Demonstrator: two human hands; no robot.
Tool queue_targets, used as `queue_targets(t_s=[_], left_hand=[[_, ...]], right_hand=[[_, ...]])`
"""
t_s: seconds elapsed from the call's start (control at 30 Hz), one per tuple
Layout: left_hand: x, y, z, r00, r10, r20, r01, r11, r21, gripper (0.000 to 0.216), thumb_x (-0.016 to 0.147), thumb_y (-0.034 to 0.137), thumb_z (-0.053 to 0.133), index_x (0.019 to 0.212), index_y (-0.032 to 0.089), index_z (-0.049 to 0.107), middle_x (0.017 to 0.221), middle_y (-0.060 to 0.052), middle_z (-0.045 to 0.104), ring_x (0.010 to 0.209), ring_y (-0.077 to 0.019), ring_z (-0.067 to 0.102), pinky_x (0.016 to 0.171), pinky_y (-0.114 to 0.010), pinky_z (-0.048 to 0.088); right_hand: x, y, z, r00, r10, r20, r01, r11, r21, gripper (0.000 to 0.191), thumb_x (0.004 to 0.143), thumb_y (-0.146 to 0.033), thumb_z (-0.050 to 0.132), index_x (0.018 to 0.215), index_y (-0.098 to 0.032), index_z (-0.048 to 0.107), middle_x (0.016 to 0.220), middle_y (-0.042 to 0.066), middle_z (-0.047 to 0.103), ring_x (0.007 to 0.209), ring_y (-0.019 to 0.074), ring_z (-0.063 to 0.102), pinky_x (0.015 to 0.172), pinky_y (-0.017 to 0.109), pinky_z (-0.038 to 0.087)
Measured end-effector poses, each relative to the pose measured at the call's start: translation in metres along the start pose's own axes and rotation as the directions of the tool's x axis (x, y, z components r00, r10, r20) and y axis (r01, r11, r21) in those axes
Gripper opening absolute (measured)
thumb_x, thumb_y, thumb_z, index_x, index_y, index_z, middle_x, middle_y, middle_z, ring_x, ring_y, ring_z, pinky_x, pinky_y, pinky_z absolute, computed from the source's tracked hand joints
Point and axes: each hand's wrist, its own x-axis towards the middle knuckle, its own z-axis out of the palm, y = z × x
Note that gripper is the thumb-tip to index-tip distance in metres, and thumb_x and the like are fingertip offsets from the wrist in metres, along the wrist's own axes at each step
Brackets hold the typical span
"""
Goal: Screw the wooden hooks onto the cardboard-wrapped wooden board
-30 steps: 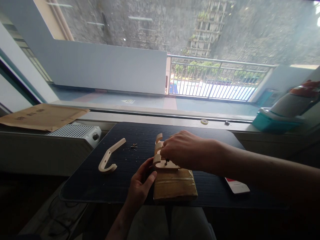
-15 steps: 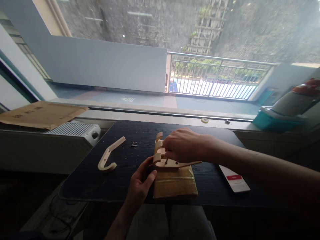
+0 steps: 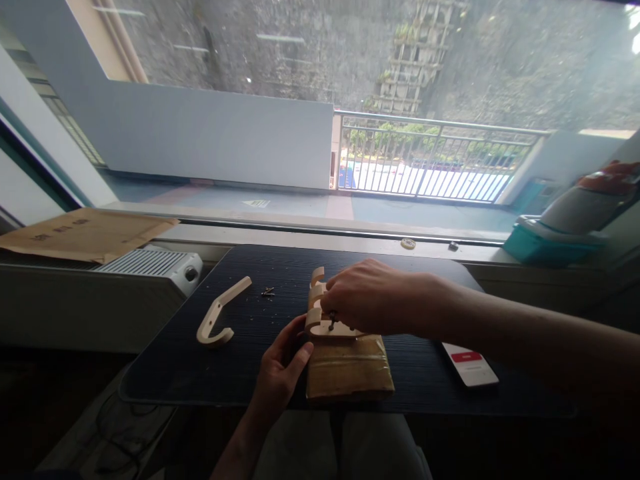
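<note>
Several pale wooden hooks (image 3: 314,319) lie side by side across a tan, tape-wrapped box (image 3: 350,367). My left hand (image 3: 283,360) is at their curved ends, its fingers and thumb closed about the nearest hook's bend and touching the box's left edge. Above the hooks, my right hand (image 3: 363,293) is bent over with its fingers pinched together. A small dark screw (image 3: 331,323) stands upright at the nearest hook, right at those fingertips, which seem to grip its top. My right hand hides much of the hooks' straight parts.
On the dark table (image 3: 225,373), another wooden hook (image 3: 213,320) lies at the left, near a few loose screws (image 3: 269,292). A phone (image 3: 473,365) is under my right forearm. A tape roll (image 3: 408,244) sits on the windowsill; a brown envelope (image 3: 85,233) lies on the radiator (image 3: 155,262).
My right hand has shifted slightly left and lower, with its fingers now closer to the screw and its palm covering more of the near hook. My left hand stays in place.
</note>
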Motion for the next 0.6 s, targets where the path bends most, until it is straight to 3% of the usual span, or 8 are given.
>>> queue_targets(t_s=[0.2,0.33,0.47,0.6], left_hand=[[0.004,-0.007,-0.007,0.999,0.034,0.019,-0.035,0.999,0.028,0.048,0.074,0.033,0.066,0.119,0.02,0.056,0.117,-0.008,0.064,0.112,-0.0269,0.056,0.092,-0.035,0.047],[0.003,-0.006,-0.005,0.999,0.046,0.023,-0.046,0.999,0.019,0.046,0.076,0.032,0.065,0.119,0.021,0.056,0.116,-0.007,0.064,0.111,-0.0264,0.057,0.092,-0.035,0.047],[0.001,0.0,0.0,0.999,0.037,-0.001,-0.037,0.999,-0.008,0.045,0.074,0.031,0.067,0.117,0.021,0.058,0.112,-0.006,0.066,0.108,-0.0257,0.059,0.091,-0.034,0.048],[-0.003,0.007,0.004,1.0,0.009,-0.023,-0.009,1.0,-0.028,0.047,0.072,0.032,0.068,0.116,0.02,0.058,0.11,-0.007,0.067,0.106,-0.026,0.06,0.089,-0.034,0.049]], right_hand=[[0.005,0.009,0.013,0.994,-0.038,-0.102,0.042,0.998,0.036,0.015,0.082,-0.012,0.05,0.08,-0.015,0.065,0.079,0.007,0.065,0.071,0.015,0.057,0.061,0.027,0.037],[0.008,0.008,0.012,0.997,0.041,-0.065,-0.036,0.997,0.072,0.017,0.085,-0.02,0.048,0.083,-0.015,0.064,0.075,0.005,0.063,0.06,0.0127,0.054,0.053,0.026,0.034],[0.011,0.002,0.009,0.991,0.128,-0.04,-0.125,0.989,0.084,0.025,0.089,-0.025,0.043,0.083,-0.014,0.064,0.075,0.006,0.065,0.062,0.0131,0.055,0.055,0.026,0.035],[0.009,0.002,0.009,0.988,0.138,-0.075,-0.133,0.988,0.072,0.027,0.088,-0.028,0.043,0.081,-0.014,0.065,0.073,0.006,0.065,0.06,0.0136,0.054,0.054,0.027,0.034]])
